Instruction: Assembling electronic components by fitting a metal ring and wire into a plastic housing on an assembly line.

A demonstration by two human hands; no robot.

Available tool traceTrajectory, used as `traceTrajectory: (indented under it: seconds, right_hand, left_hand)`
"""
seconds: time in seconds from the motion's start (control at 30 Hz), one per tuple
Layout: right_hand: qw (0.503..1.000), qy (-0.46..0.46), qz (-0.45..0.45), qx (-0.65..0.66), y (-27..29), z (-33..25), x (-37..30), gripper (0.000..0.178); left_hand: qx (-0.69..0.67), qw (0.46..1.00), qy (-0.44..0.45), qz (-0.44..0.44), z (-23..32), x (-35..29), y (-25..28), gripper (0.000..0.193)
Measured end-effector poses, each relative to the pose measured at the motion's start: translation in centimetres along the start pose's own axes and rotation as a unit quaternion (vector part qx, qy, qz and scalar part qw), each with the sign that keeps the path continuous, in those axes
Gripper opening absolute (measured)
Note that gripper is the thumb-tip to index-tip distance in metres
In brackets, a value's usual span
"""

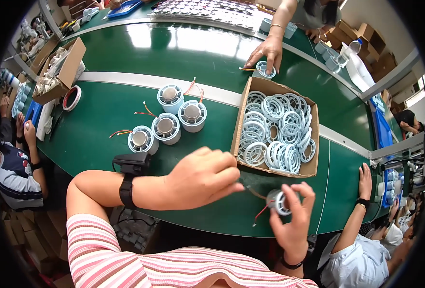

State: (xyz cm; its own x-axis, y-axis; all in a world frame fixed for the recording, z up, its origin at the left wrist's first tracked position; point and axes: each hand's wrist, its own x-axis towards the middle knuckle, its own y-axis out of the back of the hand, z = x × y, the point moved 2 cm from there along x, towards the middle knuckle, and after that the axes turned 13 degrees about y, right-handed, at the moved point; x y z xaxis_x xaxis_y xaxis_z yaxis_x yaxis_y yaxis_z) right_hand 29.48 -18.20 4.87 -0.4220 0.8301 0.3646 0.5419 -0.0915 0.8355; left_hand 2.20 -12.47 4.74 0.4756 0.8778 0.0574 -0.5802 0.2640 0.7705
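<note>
1. We see the right hand (293, 221) over the near part of the green table (102, 139), thumb and fingers closed around a round motor unit (280, 201).
2. We find that unit tilted, its spoked end facing right, while a red wire (260, 214) trails from it toward the left.
3. We see the left hand (203, 178) to the unit's left, fingers mostly curled; a thin lead (255, 193) runs between its fingertips and the unit (we cannot tell whether they pinch it).
4. Beyond both hands we have an open carton (311, 168), filled with pale blue rings (273, 107).
5. Left of that carton we count four more motor units (171, 98) standing close together, spoked ends up, with coloured leads sticking out.
6. On the far side, we notice a co-worker's hand (269, 50) touching a blue round part (265, 70).
7. Far to the left we have a second carton (73, 65), with a white roll (72, 99) just beside it.
</note>
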Motion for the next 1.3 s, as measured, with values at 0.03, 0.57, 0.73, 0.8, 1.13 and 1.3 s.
traceTrajectory:
  seconds: [0.03,0.57,0.73,0.8,1.13,1.3]
  right_hand:
    - [0.999,-0.043,0.007,-0.025,1.0,1.3,-0.6,0.063]
    - [0.968,0.193,0.008,-0.161,2.3,8.6,12.1,0.018]
    - [0.954,0.179,-0.093,-0.223,1.4,9.3,12.1,0.020]
    - [0.955,0.155,-0.134,-0.213,1.5,9.6,12.4,0.026]
    - [0.992,-0.002,-0.005,-0.123,1.5,9.6,12.1,0.046]
    - [0.972,0.122,0.019,-0.198,1.0,10.5,14.1,0.032]
  left_hand:
    - [0.163,0.979,-0.069,0.099,0.0,0.5,0.7,0.047]
    - [0.275,0.961,-0.008,0.029,0.6,0.4,2.9,0.065]
    - [0.201,0.978,-0.037,-0.046,1.7,-1.0,2.1,0.080]
    - [0.202,0.978,-0.033,-0.049,2.0,-0.8,2.0,0.080]
    - [0.182,0.983,-0.025,0.012,0.8,0.5,1.0,0.089]
    - [0.184,0.982,-0.042,0.033,0.5,0.4,0.7,0.086]
